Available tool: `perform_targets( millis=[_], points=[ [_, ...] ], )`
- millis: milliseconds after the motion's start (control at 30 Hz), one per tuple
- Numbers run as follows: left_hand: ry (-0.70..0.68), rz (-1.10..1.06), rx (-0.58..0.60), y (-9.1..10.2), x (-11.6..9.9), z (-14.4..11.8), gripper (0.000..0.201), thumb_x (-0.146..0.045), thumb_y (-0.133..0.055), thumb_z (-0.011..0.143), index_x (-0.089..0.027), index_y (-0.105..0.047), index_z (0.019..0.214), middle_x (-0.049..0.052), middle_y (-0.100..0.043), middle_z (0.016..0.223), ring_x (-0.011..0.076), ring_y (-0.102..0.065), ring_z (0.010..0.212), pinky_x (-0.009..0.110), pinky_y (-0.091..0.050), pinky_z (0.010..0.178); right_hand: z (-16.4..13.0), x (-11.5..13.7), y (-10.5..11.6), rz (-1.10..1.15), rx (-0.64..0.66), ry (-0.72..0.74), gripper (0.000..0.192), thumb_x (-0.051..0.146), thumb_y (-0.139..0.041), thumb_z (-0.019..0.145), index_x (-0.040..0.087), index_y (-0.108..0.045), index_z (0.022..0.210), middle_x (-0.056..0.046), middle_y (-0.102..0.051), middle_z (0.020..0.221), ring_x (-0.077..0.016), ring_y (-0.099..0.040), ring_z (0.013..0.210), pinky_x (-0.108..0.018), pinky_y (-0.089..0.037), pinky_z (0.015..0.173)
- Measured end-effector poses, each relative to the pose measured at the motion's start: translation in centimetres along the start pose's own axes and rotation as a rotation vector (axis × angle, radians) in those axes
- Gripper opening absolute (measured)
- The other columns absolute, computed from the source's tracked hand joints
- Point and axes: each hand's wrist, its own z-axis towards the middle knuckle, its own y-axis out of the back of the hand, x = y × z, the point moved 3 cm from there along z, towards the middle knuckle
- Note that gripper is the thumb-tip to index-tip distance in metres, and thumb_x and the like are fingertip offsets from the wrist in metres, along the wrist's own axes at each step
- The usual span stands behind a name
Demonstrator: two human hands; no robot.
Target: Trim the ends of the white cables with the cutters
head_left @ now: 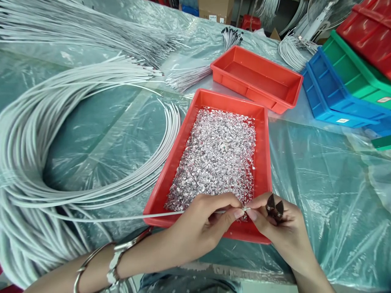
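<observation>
The left hand pinches a single white wire between thumb and forefinger, close to the wire's end. The wire runs from the large coil of white wires on the left, across the near corner of the red tray, to the fingertips. The right hand meets the left at that same point — its thumb and forefinger are pressed together on the wire tip, where a small metal piece appears to sit; the detail is too small to confirm. A dark, pointed tool is tucked against the right palm under the curled fingers.

Both hands hover over the near rim of the red tray, which holds a layer of small silvery metal terminals. The tray rests on a counter covered with clear plastic sheeting. A second, empty-looking red tray lies just behind it — blue and green bins stand to the right. Metal bangles circle the left wrist.
</observation>
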Motion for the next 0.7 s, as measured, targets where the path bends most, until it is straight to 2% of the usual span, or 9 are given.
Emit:
perform_targets(
  millis=[167, 433, 567, 700],
  points=[
    [0.027, 0.017, 0.022, -0.05, 0.01, -0.04, 0.023, -0.027, -0.044, 0.098, -0.017, -0.057, 0.081, -0.004, -0.047, 0.066, 0.0087, -0.039, 0.058, 0.02, -0.031, 0.051, -0.11, -0.15, -0.01, 0.02, -0.006, -0.017, 0.011, 0.017, -0.066, 0.084, 0.025, -0.07, 0.077, 0.008, -0.029, 0.055, -0.0097, -0.02, 0.047, -0.024, -0.017, 0.044],
    [0.021, -0.008, 0.056, -0.06, -0.12, -0.09, 0.014, -0.028, -0.049, 0.096, -0.018, -0.054, 0.088, -0.006, -0.043, 0.063, 0.0079, -0.034, 0.054, 0.02, -0.028, 0.046, -0.12, 0.02, -0.09, 0.05, -0.036, -0.019, 0.013, 0.014, -0.065, 0.082, 0.023, -0.067, 0.073, 0.009, -0.027, 0.054, -0.0091, -0.018, 0.047, -0.023, -0.016, 0.042],
    [0.036, -0.02, 0.048, -0.03, 0.14, -0.28, 0.011, -0.027, -0.051, 0.096, -0.019, -0.053, 0.089, -0.005, -0.05, 0.067, 0.0085, -0.041, 0.057, 0.02, -0.03, 0.049, -0.09, -0.03, -0.21, 0.119, -0.031, -0.023, 0.014, 0.011, -0.064, 0.08, 0.023, -0.066, 0.074, 0.009, -0.025, 0.053, -0.0086, -0.017, 0.047, -0.021, -0.017, 0.041],
    [0.05, -0.019, 0.104, 0.09, -0.03, -0.42, 0.018, -0.027, -0.043, 0.1, -0.019, -0.052, 0.086, -0.004, -0.053, 0.069, 0.0083, -0.047, 0.06, 0.02, -0.037, 0.055, -0.09, 0.0, -0.37, 0.139, -0.027, -0.019, 0.016, 0.009, -0.063, 0.08, 0.024, -0.066, 0.074, 0.01, -0.027, 0.054, -0.0081, -0.019, 0.047, -0.019, -0.019, 0.042]
  ],
)
